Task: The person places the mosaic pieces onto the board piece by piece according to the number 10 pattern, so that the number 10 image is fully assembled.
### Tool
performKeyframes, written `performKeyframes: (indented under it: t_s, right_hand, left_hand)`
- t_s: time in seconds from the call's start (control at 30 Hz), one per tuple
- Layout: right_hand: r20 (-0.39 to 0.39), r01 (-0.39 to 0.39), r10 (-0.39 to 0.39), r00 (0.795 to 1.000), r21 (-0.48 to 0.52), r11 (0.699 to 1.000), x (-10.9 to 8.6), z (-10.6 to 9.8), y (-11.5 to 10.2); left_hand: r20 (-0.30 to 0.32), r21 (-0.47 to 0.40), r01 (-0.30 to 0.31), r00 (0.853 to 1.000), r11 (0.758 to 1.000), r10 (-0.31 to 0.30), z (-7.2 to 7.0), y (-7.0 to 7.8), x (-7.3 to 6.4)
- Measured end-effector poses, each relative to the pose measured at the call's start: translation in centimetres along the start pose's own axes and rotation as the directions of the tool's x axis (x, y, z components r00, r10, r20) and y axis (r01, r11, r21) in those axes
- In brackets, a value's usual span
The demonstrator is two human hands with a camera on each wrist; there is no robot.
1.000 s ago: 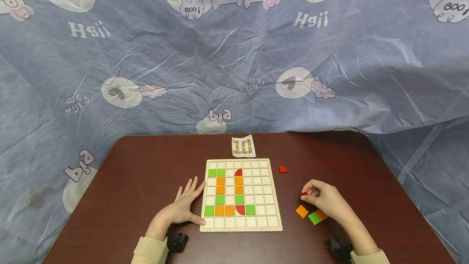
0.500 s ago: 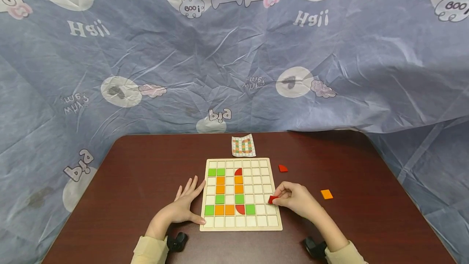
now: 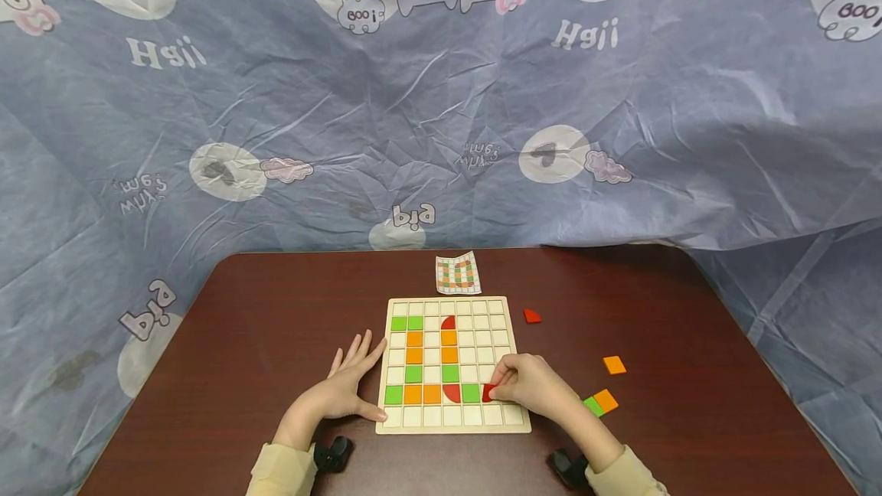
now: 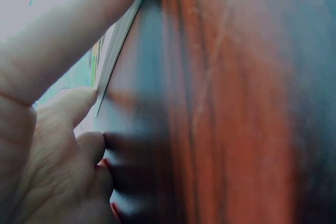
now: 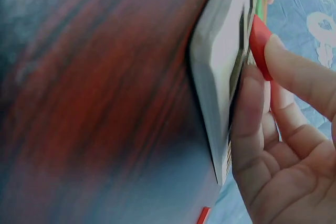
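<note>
My right hand (image 3: 527,383) pinches a red quarter-circle tile (image 3: 488,392) between thumb and fingers, just right of a green square in the second row from the front. In the right wrist view, the red tile (image 5: 259,45) is tilted close over the wooden grid board (image 5: 220,40). The board (image 3: 521,423) bears green and orange squares and two red quarter-circles on its left and middle columns. My left hand (image 3: 339,391) lies with fingers spread at the board's left edge, thumb on its front left corner. In the left wrist view, its fingers (image 4: 79,100) touch the board's side.
A small patterned card (image 3: 458,274) lies behind the board. To the right on the dark wooden table (image 3: 276,312) are a red quarter-circle (image 3: 532,316), an orange square (image 3: 615,365), and an orange square (image 3: 605,401) beside a green one (image 3: 593,406), partly near my right forearm.
My right hand has carried the red tile leftward from the loose pieces onto the board. One loose orange square has shifted right and back. The left hand has stayed in place.
</note>
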State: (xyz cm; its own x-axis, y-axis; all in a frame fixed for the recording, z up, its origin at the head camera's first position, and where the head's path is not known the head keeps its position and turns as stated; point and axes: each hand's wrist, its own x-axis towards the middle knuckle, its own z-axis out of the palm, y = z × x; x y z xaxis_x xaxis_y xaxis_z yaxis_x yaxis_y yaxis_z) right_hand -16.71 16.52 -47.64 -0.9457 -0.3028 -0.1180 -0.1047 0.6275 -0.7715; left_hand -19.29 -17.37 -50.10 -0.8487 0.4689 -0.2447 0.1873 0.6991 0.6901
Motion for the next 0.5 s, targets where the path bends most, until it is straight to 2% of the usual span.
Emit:
performKeyframes:
  t_s: [0.23, 0.5]
  right_hand:
    - [-0.034, 0.049, -0.053, 0.998, -0.105, 0.993, 0.23, 0.3, -0.39]
    - [-0.042, 0.044, -0.052, 0.998, -0.169, 0.985, 0.39, 0.52, -0.98]
  left_hand:
    - [0.001, 0.002, 0.011, 1.0, 1.0, -0.011, 0.12, -0.24, 0.15]
    - [0.011, -0.021, 0.003, 1.0, 1.0, -0.003, 0.05, -0.4, 0.21]
